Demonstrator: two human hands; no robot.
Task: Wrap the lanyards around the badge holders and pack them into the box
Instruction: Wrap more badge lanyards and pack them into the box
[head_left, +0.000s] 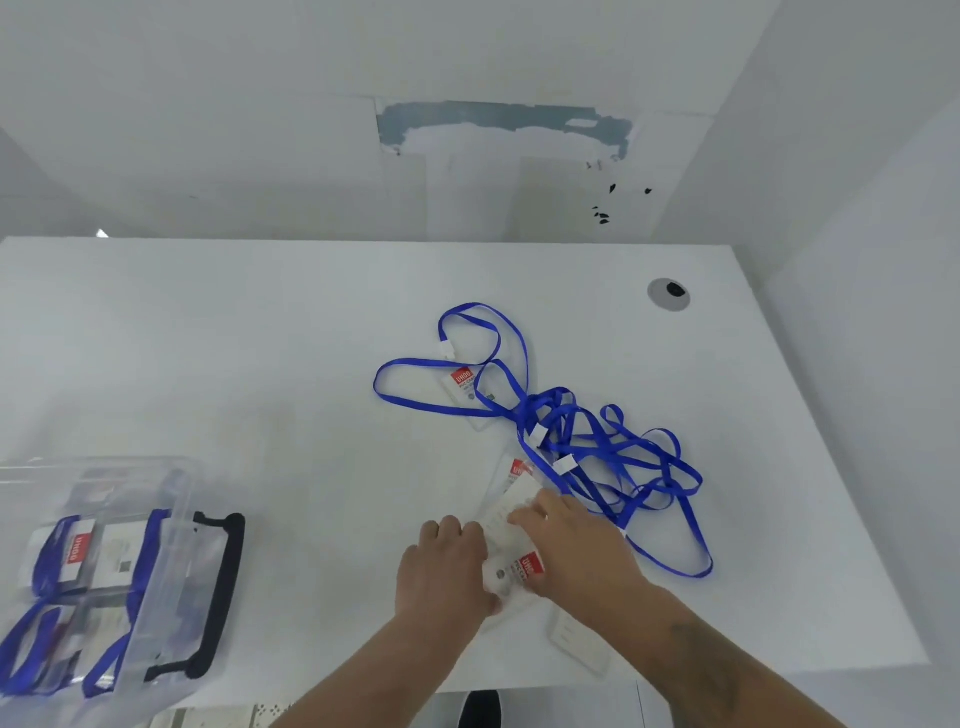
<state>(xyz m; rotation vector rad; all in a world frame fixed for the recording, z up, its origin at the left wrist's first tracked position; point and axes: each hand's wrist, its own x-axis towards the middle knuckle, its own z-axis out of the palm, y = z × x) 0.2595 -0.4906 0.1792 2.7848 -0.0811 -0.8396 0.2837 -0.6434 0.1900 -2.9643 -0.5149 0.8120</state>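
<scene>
A tangle of blue lanyards (597, 447) lies on the white table (260, 364), right of centre. Clear badge holders with red labels lie among them: one at the far side (470, 389), one nearer (514, 475), and one (524, 571) between my hands. My left hand (444, 566) holds that holder's left edge. My right hand (571, 540) lies over its right side, fingers on it. Another holder (576, 639) lies under my right forearm. A clear plastic box (171, 519) with a black handle stands at the near left, with wrapped badge holders (78, 561) inside.
A grey cable grommet (668, 294) sits in the table's far right corner. White walls close the table in behind and to the right. The table's near edge runs just below my forearms.
</scene>
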